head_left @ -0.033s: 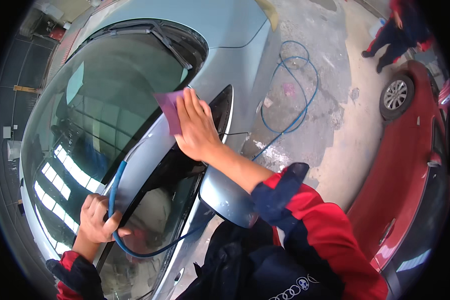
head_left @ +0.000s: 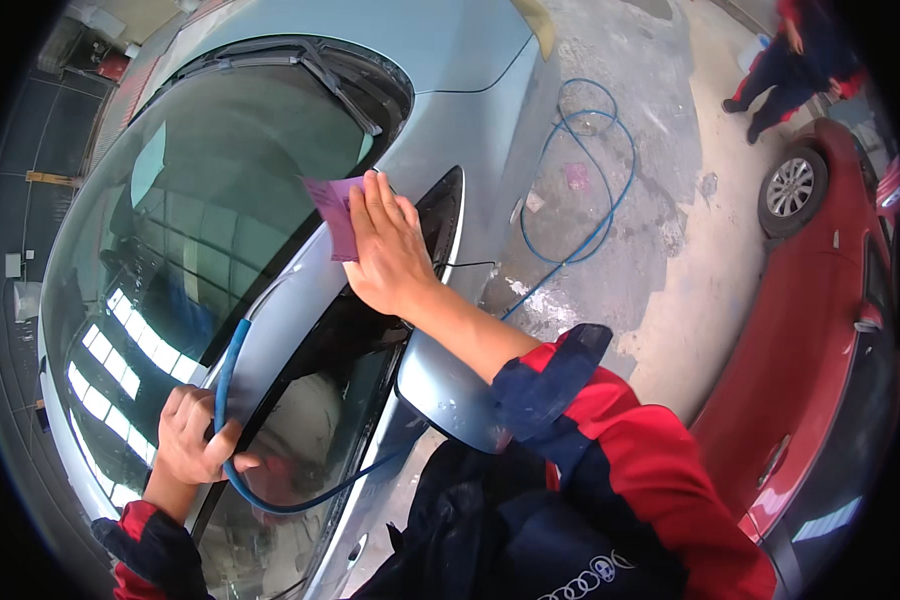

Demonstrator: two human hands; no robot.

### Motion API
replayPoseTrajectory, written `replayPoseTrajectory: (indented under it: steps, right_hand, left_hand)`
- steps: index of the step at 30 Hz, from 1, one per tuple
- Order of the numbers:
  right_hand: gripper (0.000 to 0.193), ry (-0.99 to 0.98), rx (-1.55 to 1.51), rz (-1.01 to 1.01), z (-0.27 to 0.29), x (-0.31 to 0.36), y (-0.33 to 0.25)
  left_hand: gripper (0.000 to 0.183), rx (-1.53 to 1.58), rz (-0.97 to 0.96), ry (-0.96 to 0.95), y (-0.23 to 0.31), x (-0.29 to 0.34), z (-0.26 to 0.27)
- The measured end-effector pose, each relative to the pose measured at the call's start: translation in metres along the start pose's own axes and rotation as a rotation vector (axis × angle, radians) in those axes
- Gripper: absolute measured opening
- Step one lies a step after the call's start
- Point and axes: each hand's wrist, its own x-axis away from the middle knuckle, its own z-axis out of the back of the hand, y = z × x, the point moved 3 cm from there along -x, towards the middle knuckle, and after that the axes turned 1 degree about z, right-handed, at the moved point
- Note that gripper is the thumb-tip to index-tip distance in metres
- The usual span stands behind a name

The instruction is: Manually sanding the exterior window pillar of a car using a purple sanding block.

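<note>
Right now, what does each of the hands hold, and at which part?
The left hand grips the blue hose near its upper end. The right hand lies flat on a pink sheet, pressing its right part against the silver car.

no visible change between the pictures

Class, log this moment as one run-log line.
left hand: grips blue hose | right hand: presses pink sheet on silver car pillar

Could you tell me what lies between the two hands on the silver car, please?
In the head view, the silver windscreen pillar runs between the right hand and left hand, with the blue hose lying along it.
</note>
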Motion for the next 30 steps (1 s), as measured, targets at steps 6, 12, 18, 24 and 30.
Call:
replayPoseTrajectory:
  steps: [6,12,18,24,30]
  right_hand:
    - [0.079,0.022,-0.009,-0.081,-0.01,0.047,-0.035]
    - [0.074,0.081,0.027,-0.223,-0.011,0.025,-0.045]
    - [0.081,0.126,0.015,-0.398,-0.013,0.0,-0.03]
    - [0.08,0.102,0.041,-0.323,-0.02,0.034,-0.075]
    - [0.076,0.102,0.057,-0.405,-0.017,0.017,-0.061]
  left_hand:
    - [0.058,0.019,0.051,-0.025,0.001,0.005,-0.004]
    - [0.059,-0.012,0.05,-0.02,0.002,0.009,-0.001]
    - [0.058,-0.04,0.062,-0.015,-0.001,0.007,-0.001]
    - [0.062,-0.009,0.054,-0.031,0.0,0.013,-0.004]
    - [0.06,-0.011,0.055,-0.025,0.0,0.007,-0.002]
